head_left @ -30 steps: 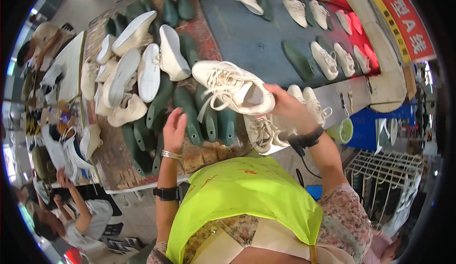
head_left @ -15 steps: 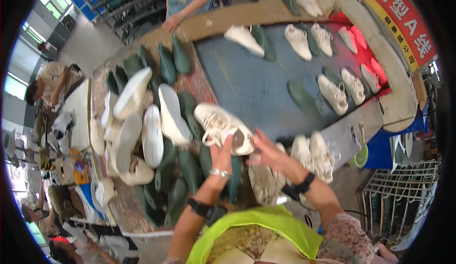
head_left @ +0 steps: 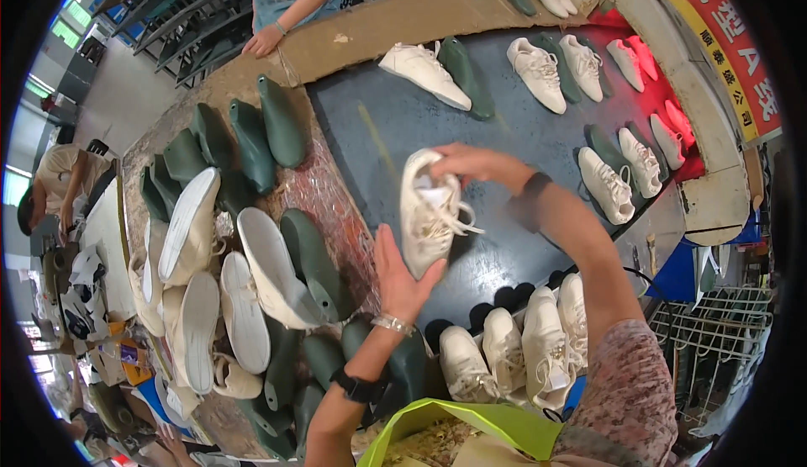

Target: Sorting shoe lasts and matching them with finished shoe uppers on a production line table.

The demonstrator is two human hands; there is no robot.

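A cream lace-up sneaker (head_left: pixel 427 215) is held above the dark belt, toe toward me and heel pointing away. My right hand (head_left: pixel 472 164) grips it at the heel and collar, fingertips at the opening. Around the toe, my left hand (head_left: pixel 405 278) is wrapped, thumb on one side and fingers along the other. Loose laces hang off the shoe's right side. Left of my hands, cream shoes lie with pale soles up, among them a large one (head_left: pixel 273 269). Beside that shoe rests a dark green shoe last (head_left: pixel 313 257).
The dark belt (head_left: pixel 353 131) carries paired sneakers and lasts, such as a sneaker (head_left: pixel 424 74) beside a green last (head_left: pixel 465 80). Several upright sneakers (head_left: pixel 503 351) stand in a row near me. Across the table, another person's hand (head_left: pixel 265 40) rests on the cardboard edge (head_left: pixel 370 34).
The sneaker has moved over the belt and turned, so its heel now points away. My right hand has shifted to the heel; my left hand now holds the toe. The view has shifted too.
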